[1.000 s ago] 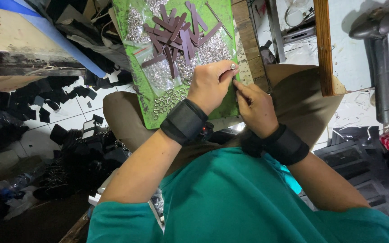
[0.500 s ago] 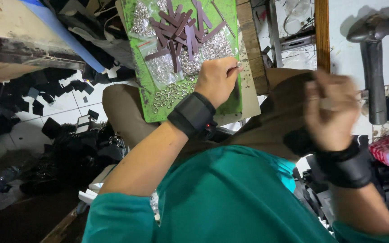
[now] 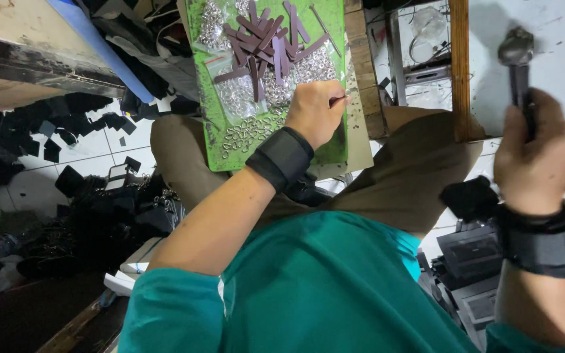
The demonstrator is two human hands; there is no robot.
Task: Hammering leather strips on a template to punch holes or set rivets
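Left hand: the left hand (image 3: 314, 112) rests on the green cutting mat (image 3: 207, 124), its fingers (image 3: 332, 99) pinched on a small dark piece at the mat's right edge; what the piece is cannot be told.
Right hand: the right hand (image 3: 535, 157) is clenched round the handle of a hammer (image 3: 516, 55), raised off to the right with the metal head upward.
Doing it well: by the look of it, the pinched piece wants holding flat and steady on the mat, fingertips kept to one side of it, and the hammer brought down squarely.
On the mat: a heap of brown leather strips (image 3: 264, 40), a spread of small silver rings (image 3: 243, 98) and oval metal links (image 3: 243, 136) just beside the left wrist.
Around: the mat lies across the person's lap; a wooden rail (image 3: 460, 65) edges a pale counter (image 3: 557, 26) on the right; black scraps (image 3: 53, 131) litter the tiled floor.
In the way: the loose rings lie close to the pinched piece; the rail stands between the hammer and the mat.
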